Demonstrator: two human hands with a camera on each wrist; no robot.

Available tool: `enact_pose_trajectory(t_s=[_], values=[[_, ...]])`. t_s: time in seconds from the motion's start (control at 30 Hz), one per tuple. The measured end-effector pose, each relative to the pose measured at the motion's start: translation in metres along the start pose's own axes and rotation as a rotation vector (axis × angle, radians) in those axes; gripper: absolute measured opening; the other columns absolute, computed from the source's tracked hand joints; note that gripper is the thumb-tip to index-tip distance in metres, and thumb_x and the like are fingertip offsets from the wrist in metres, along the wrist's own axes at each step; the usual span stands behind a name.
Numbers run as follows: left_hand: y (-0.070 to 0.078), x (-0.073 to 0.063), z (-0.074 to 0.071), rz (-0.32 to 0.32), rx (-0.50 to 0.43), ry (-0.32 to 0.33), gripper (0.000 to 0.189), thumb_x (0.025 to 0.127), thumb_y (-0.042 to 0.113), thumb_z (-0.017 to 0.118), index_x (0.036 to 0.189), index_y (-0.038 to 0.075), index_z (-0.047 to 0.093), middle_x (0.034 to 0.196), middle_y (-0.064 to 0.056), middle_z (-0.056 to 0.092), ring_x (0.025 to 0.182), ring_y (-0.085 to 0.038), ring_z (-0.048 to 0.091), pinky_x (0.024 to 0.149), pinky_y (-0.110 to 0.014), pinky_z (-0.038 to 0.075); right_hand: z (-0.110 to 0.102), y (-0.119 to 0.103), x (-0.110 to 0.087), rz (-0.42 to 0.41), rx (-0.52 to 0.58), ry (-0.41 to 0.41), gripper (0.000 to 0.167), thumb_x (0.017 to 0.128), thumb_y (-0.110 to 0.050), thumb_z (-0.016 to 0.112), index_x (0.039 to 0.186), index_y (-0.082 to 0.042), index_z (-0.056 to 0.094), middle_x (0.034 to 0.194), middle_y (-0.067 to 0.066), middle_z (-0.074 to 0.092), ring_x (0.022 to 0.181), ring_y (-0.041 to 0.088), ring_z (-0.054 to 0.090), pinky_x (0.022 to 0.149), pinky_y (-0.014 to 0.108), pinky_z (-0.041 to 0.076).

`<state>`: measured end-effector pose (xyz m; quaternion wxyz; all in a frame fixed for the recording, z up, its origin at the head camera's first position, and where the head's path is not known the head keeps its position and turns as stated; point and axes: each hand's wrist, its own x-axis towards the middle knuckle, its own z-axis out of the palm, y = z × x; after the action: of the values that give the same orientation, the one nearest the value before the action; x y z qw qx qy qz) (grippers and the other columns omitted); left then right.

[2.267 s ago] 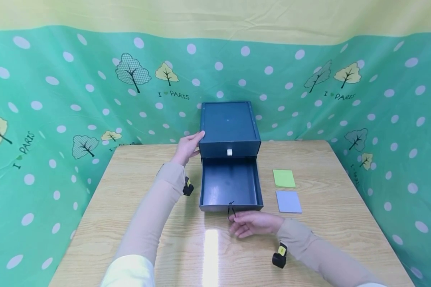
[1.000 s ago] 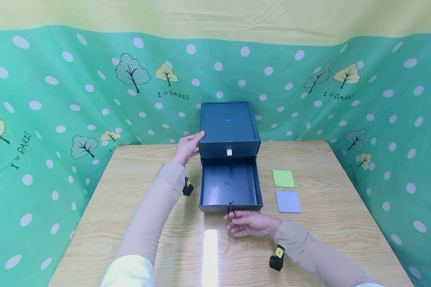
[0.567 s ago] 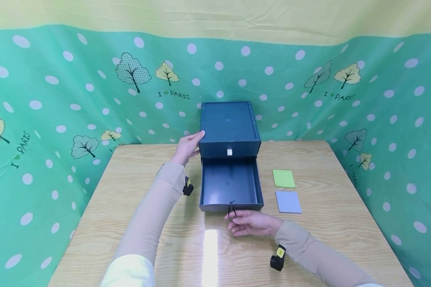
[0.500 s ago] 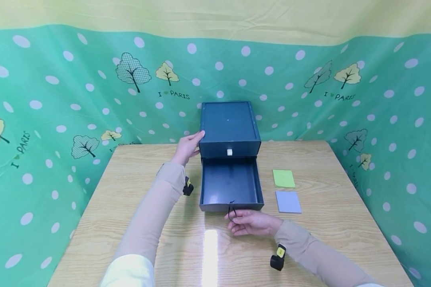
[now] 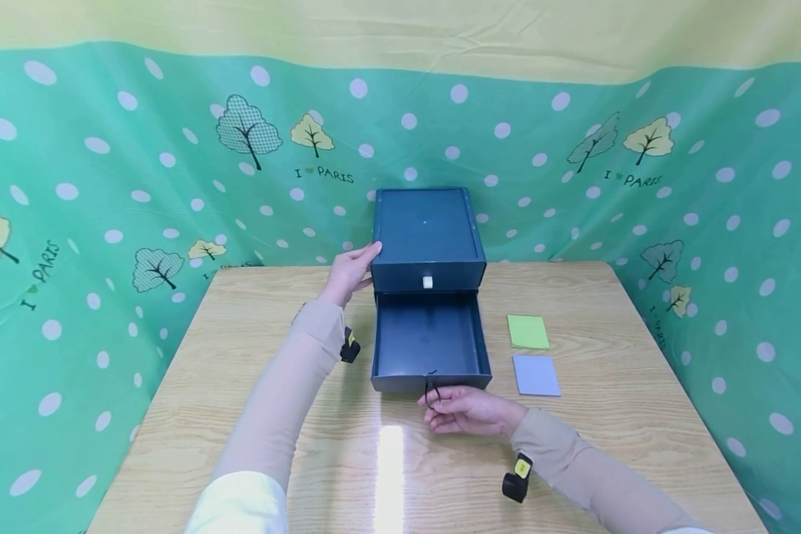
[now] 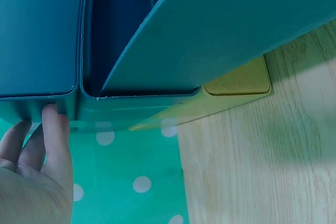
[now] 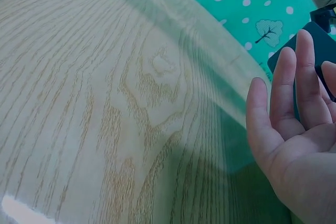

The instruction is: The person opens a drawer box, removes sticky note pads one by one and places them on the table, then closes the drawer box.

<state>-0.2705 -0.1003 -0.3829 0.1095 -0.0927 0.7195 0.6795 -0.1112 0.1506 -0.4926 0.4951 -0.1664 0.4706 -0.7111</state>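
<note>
A dark blue drawer unit (image 5: 424, 222) stands at the back of the table in the head view. Its top drawer is closed and has a white knob (image 5: 428, 282). Below that, a blue drawer (image 5: 430, 341) is pulled far out with nothing inside. A black cord loop (image 5: 428, 395) hangs from its front; my right hand (image 5: 470, 410) pinches it between thumb and forefinger, the other fingers loose. My left hand (image 5: 349, 274) rests against the unit's upper left side. In the left wrist view, its fingertips (image 6: 51, 113) press that side wall.
A green pad of sticky notes (image 5: 528, 331) and a blue pad (image 5: 537, 375) lie right of the drawer. A yellow section (image 6: 239, 82) shows beneath the pulled-out drawer in the left wrist view. A dotted green curtain (image 5: 541, 148) surrounds the wooden table (image 5: 254, 334).
My right hand has taken hold of the cord loop and moved up slightly. The front of the lower drawer has risen a little with it. My left hand stays where it was.
</note>
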Motion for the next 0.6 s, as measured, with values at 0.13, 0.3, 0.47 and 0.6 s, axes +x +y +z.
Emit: enact_pose_trajectory(t_s=[0.13,0.3,0.47,0.6], values=[[0.000,-0.001,0.000,-0.002,0.003,-0.002,0.057,0.090,0.045,0.062,0.137,0.015,0.051,0.149,0.005,0.040,0.131,-0.023,0.046,0.104,-0.041,0.045,0.001,-0.002,0.000,-0.003,-0.005,0.016,0.036,0.100,-0.006,0.040,0.133,0.007,0.041,0.100,-0.006,0.067,0.096,0.007,0.062,0.100,0.031,0.048],[0.001,-0.001,0.000,-0.004,0.004,-0.006,0.059,0.089,0.045,0.062,0.138,0.014,0.050,0.149,0.006,0.040,0.130,-0.023,0.047,0.104,-0.041,0.045,0.002,-0.005,-0.001,0.004,0.001,0.044,0.028,0.099,-0.008,0.043,0.126,-0.003,0.051,0.098,-0.005,0.068,0.095,0.007,0.063,0.099,0.031,0.048],[0.001,-0.003,0.000,-0.007,0.002,-0.005,0.060,0.089,0.046,0.062,0.138,0.015,0.050,0.149,0.006,0.041,0.129,-0.022,0.049,0.104,-0.041,0.045,0.002,-0.009,-0.001,0.011,-0.008,0.051,0.037,0.100,-0.007,0.043,0.133,0.010,0.041,0.098,-0.005,0.068,0.096,0.007,0.062,0.100,0.031,0.048],[0.001,-0.002,0.001,-0.006,0.001,0.003,0.060,0.088,0.046,0.063,0.137,0.015,0.051,0.148,0.006,0.042,0.128,-0.022,0.049,0.104,-0.041,0.045,0.002,-0.011,0.000,-0.004,-0.023,0.048,0.042,0.100,-0.005,0.039,0.135,0.016,0.033,0.099,-0.005,0.067,0.095,0.007,0.062,0.101,0.032,0.047]])
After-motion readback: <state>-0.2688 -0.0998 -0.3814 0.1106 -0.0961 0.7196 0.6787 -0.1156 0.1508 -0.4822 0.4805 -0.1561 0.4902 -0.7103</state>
